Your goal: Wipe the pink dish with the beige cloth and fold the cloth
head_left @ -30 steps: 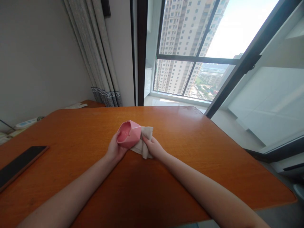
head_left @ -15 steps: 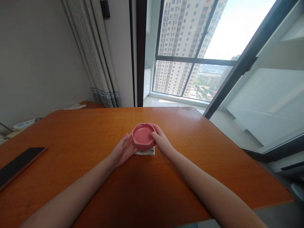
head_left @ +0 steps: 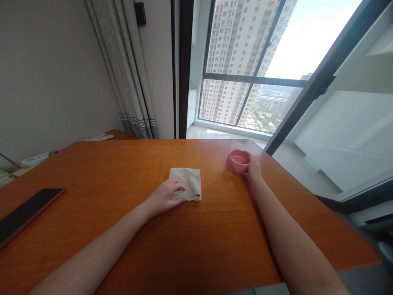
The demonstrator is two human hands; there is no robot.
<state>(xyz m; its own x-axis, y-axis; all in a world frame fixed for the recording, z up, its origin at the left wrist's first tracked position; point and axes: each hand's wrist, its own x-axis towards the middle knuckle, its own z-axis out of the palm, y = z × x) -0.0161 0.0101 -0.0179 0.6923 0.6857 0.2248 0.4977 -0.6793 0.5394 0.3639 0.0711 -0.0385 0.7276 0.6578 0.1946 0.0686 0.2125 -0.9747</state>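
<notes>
A pink ashtray [head_left: 238, 163] with a notched rim is at the right side of the wooden table, toward the far edge. My right hand [head_left: 254, 169] grips its right side, with the fingers partly hidden behind the wall. Whether its base touches the table is hard to tell. A folded light beige cloth [head_left: 190, 180] lies flat near the middle of the table. Over the cloth's left part rests my left hand [head_left: 167, 196], its fingers bent and its thumb apart from them along the near edge.
The brown wooden table [head_left: 129, 164] fills the foreground. A flat black object with a reddish edge [head_left: 29, 213] lies at its left. Beyond the table's far left corner is a white power strip [head_left: 35, 158]. A grey curtain [head_left: 123, 69] and a large window [head_left: 245, 78] stand behind.
The ashtray has gone from above the cloth to the right and farther away in my right hand. My left hand has let go of it and come down onto the cloth.
</notes>
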